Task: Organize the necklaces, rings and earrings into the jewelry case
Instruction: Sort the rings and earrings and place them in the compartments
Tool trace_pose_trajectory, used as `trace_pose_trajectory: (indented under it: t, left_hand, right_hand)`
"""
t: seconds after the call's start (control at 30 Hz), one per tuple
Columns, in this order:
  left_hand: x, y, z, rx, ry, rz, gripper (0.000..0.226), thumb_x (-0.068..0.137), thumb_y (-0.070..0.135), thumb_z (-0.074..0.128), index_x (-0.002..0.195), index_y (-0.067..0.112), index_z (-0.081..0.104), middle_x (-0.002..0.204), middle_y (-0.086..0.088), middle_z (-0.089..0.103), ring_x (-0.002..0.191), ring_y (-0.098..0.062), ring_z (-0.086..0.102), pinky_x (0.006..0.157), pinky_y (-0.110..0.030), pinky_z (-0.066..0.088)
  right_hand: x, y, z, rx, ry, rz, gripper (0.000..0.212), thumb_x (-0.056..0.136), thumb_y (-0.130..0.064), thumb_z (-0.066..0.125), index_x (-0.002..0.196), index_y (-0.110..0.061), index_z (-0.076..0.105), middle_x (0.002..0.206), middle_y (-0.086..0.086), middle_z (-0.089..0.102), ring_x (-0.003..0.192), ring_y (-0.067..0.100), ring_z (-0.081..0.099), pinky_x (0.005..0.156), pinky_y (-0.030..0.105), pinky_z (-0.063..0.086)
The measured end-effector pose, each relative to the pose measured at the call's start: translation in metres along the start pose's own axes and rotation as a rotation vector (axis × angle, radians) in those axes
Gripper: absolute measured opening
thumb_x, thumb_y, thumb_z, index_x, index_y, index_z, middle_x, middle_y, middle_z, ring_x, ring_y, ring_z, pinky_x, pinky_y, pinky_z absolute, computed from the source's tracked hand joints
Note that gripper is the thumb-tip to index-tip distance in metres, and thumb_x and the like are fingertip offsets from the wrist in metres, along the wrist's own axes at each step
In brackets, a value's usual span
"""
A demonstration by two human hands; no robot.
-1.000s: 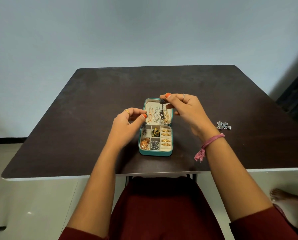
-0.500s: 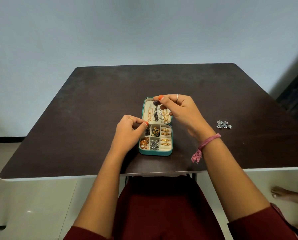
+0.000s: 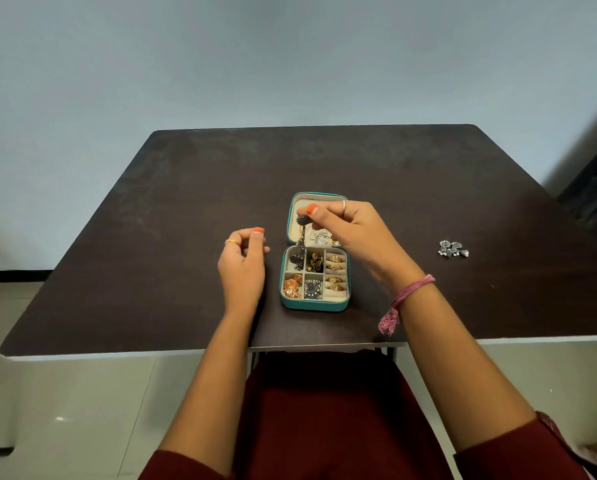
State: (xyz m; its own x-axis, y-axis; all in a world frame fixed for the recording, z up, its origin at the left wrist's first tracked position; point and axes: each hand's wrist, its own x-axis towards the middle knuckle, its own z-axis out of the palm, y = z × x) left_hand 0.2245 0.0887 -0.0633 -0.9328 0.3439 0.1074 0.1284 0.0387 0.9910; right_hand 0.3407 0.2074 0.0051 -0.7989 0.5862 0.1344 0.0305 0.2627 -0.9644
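Observation:
A small teal jewelry case [image 3: 313,305] lies open on the dark table [image 3: 186,209]. Its tray compartments hold gold rings, gold earrings and dark silver pieces. My right hand [image 3: 356,233] pinches the top of a long dark silver earring [image 3: 302,233] that dangles over the case's upper left compartment. Necklaces hang inside the lid [image 3: 299,202], partly hidden by my right hand. My left hand [image 3: 243,265] hovers left of the case with fingers loosely curled, holding nothing. A pair of silver earrings [image 3: 452,249] lies on the table to the right.
The table's near edge [image 3: 151,353] runs just in front of the case. A pale wall stands behind the table. A pink thread bracelet [image 3: 404,299] hangs from my right wrist.
My left hand let go at the case's left compartment and drew back to the left. My right hand shifted slightly left, lowering the dangling earring toward the tray.

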Motion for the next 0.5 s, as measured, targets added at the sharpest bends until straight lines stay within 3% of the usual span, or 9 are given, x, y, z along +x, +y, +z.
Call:
trace_pose_trajectory:
  t: [0.13,0.3,0.37,0.43,0.5]
  left_hand:
    - [0.001,-0.001,-0.001,-0.152,0.039,-0.049,0.011,0.095,0.02,0.053,0.091,0.017,0.063,0.083,0.003,0.064,0.07,-0.003,0.061,0.073,-0.024,0.051]
    - [0.003,-0.002,-0.003,-0.259,0.079,-0.089,0.011,0.096,0.018,0.053,0.093,0.013,0.062,0.08,0.002,0.063,0.07,-0.007,0.059,0.069,-0.023,0.049]
    - [0.004,-0.003,-0.003,-0.287,0.083,-0.099,0.01,0.095,0.018,0.053,0.091,0.014,0.062,0.079,0.002,0.062,0.07,-0.007,0.059,0.069,-0.023,0.048]
    - [0.004,-0.003,-0.004,-0.299,0.084,-0.1,0.011,0.095,0.017,0.053,0.091,0.014,0.062,0.078,0.002,0.062,0.07,-0.007,0.059,0.068,-0.023,0.049]
    - [0.003,-0.003,-0.004,-0.304,0.079,-0.097,0.011,0.096,0.017,0.053,0.092,0.015,0.062,0.079,0.002,0.062,0.07,-0.007,0.059,0.068,-0.023,0.049]
  right_hand:
    - [-0.003,0.001,0.004,-0.017,-0.021,0.01,0.02,0.093,-0.03,0.058,0.102,-0.022,0.074,0.095,-0.008,0.073,0.086,0.0,0.06,0.073,0.011,0.047]
    - [-0.005,0.007,0.008,-0.128,-0.058,0.055,0.02,0.093,-0.031,0.058,0.103,-0.023,0.074,0.102,-0.003,0.073,0.106,0.006,0.062,0.095,0.029,0.05]
    - [-0.005,0.01,0.009,-0.169,-0.091,0.069,0.023,0.093,-0.032,0.057,0.103,-0.021,0.074,0.091,-0.014,0.072,0.094,-0.003,0.063,0.082,0.021,0.049]
    - [-0.007,0.011,0.011,-0.223,-0.124,0.082,0.026,0.094,-0.034,0.056,0.1,-0.016,0.075,0.059,-0.02,0.061,0.058,-0.008,0.054,0.059,0.009,0.04]
    - [-0.007,0.012,0.013,-0.316,-0.132,0.081,0.034,0.095,-0.037,0.053,0.092,-0.009,0.074,0.047,-0.013,0.045,0.042,0.001,0.038,0.048,0.013,0.032]
